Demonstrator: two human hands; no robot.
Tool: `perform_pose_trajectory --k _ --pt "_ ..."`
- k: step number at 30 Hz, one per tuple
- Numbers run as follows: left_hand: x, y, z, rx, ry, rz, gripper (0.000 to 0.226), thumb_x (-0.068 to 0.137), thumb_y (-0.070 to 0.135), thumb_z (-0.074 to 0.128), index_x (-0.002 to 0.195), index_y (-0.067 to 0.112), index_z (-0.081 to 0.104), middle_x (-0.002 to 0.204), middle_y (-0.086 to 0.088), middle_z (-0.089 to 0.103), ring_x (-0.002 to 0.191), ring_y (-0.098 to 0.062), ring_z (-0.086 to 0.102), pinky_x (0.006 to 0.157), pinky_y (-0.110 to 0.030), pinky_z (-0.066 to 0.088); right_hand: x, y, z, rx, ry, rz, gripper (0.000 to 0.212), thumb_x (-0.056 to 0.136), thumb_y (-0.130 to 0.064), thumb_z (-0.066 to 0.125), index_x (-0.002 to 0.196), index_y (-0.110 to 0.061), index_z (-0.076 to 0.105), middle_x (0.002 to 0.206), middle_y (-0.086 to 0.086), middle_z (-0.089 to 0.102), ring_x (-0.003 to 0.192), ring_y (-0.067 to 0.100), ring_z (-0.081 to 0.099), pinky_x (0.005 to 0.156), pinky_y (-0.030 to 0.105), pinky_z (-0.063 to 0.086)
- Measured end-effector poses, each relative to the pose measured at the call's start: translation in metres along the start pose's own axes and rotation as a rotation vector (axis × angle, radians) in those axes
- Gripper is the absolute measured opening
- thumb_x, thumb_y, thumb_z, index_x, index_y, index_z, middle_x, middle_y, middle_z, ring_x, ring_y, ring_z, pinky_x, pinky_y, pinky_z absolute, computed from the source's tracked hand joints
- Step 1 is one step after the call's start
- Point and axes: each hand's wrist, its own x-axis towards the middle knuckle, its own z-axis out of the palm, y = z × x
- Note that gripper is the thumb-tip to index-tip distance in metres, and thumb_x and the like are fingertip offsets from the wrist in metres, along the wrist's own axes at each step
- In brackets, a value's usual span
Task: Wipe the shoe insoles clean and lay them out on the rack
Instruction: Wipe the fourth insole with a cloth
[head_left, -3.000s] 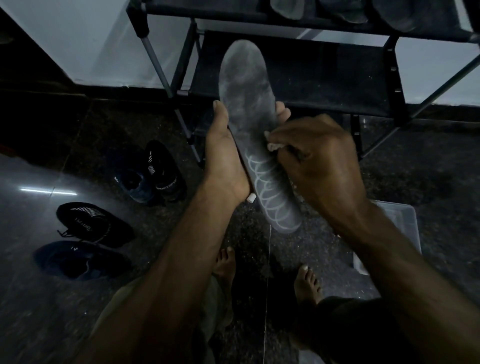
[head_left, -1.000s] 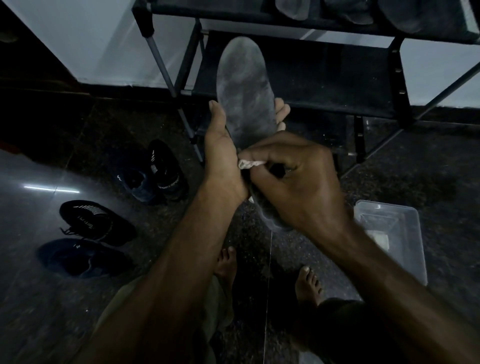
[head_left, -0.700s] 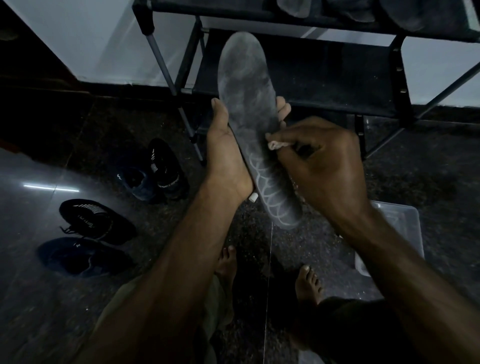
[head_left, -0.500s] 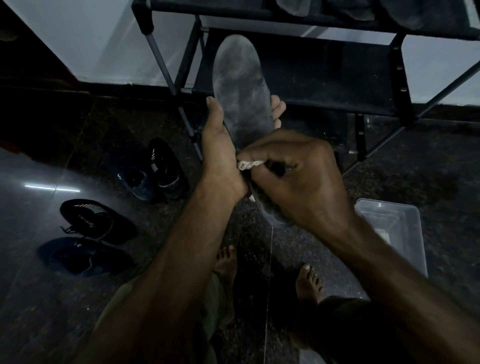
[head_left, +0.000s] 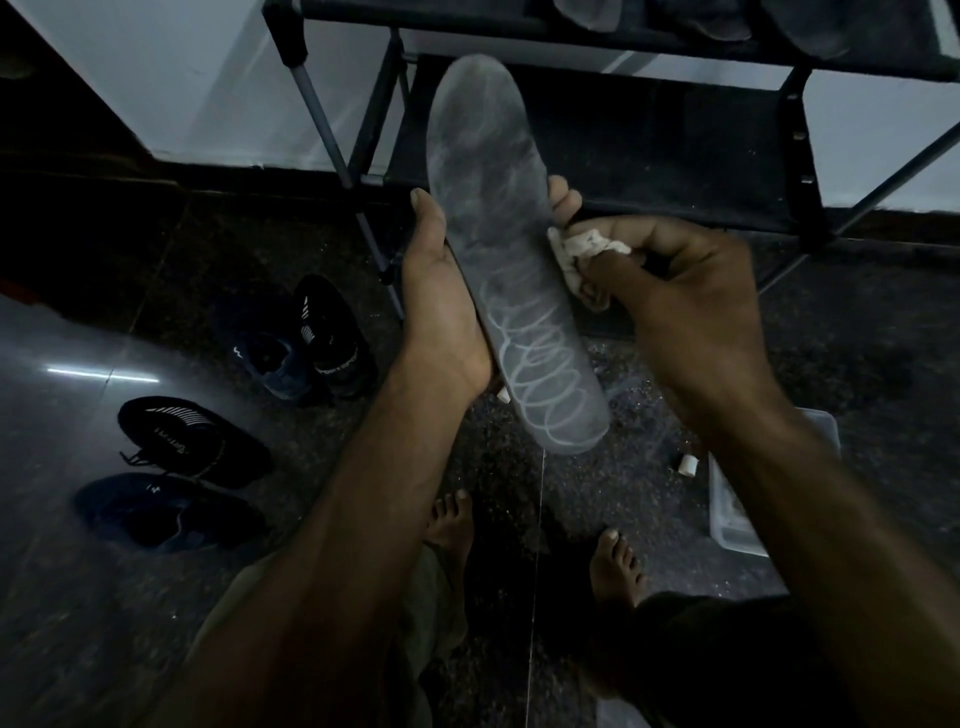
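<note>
Head view, grey insole (head_left: 498, 249) held upright before the shoe rack (head_left: 649, 140), left hand (head_left: 441, 306) grasping its edges, thumb along the near side, right hand (head_left: 691, 291) pinching a crumpled white cloth (head_left: 582, 254) against the insole's right edge, dark shoes (head_left: 192, 436) on the floor (head_left: 857, 353).

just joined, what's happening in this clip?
A person is cleaning a grey insole. The left hand holds it upright from behind, thumb on one edge and fingers on the other. The right hand pinches a crumpled white cloth at the insole's right edge, mid-wipe. Other insoles already lie on the top shelf of the rack behind. Four dark shoes sit on the floor to the left, and a clear plastic tub sits to the right.
</note>
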Motion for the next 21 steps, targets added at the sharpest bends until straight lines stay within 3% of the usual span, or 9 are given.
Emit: perform_pose_trajectory --k 5,8,12,15,21 --pt "0.003 0.002 -0.005 -0.019 -0.014 -0.014 0.081 0.099 0.062 0.01 0.128 0.001 0.054 0.12 -0.017 0.065 0.12 -0.027 0.059 0.115 -0.043 0.033 -0.001 0.0 -0.001 -0.063 -0.126 0.079 0.011 0.087 -0.008 0.068 0.096 -0.012 0.073 0.09 0.002 0.075 0.085 0.022 0.071 0.077 0.032 0.059" --pt "0.004 0.001 -0.005 -0.011 -0.005 -0.016 0.08 0.099 0.062 0.01 0.133 0.001 0.05 0.124 -0.019 0.062 0.124 -0.03 0.056 0.114 -0.042 0.034 -0.002 0.001 -0.001 -0.108 -0.143 0.088 0.013 0.086 -0.008 0.069 0.097 -0.013 0.073 0.088 -0.002 0.075 0.081 0.013 0.071 0.073 0.026 0.058" --pt "0.001 0.001 -0.002 -0.054 -0.065 -0.055 0.078 0.098 0.063 0.012 0.13 0.003 0.051 0.124 -0.018 0.061 0.126 -0.03 0.053 0.103 -0.047 0.045 -0.002 0.004 0.0 -0.096 -0.068 0.072 0.013 0.084 -0.006 0.072 0.096 -0.01 0.074 0.088 0.0 0.075 0.08 0.012 0.071 0.071 0.022 0.055" --pt "0.0 -0.003 0.0 -0.058 -0.115 -0.078 0.079 0.099 0.06 0.014 0.138 -0.001 0.044 0.131 -0.023 0.053 0.132 -0.035 0.046 0.113 -0.048 0.035 0.001 0.005 -0.002 -0.031 0.029 0.095 0.014 0.083 -0.004 0.072 0.095 -0.01 0.073 0.089 0.002 0.075 0.083 0.017 0.071 0.074 0.026 0.058" --pt "0.0 -0.016 0.002 0.035 -0.062 -0.086 0.073 0.103 0.053 0.018 0.115 -0.002 0.064 0.119 -0.023 0.062 0.111 -0.031 0.059 0.111 -0.048 0.038 0.002 0.007 -0.003 -0.081 0.09 0.045 0.011 0.086 -0.005 0.069 0.096 -0.008 0.073 0.087 0.002 0.074 0.079 0.012 0.07 0.071 0.021 0.055"
